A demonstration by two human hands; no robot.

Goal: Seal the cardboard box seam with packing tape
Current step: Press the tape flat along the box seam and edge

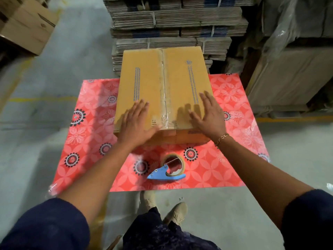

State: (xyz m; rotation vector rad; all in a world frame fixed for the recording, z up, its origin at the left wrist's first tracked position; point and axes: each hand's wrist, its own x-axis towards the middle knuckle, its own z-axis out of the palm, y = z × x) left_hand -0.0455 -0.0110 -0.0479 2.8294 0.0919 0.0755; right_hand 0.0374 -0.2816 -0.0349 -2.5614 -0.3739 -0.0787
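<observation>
Red floral table, taped box under flat fingers

Both my bare forearms reach forward from rolled dark blue sleeves. My left hand lies flat, palm down, fingers together and thumb spread toward the right. My right hand is also open and flat, fingers splayed, a gold chain bracelet at its wrist.
</observation>
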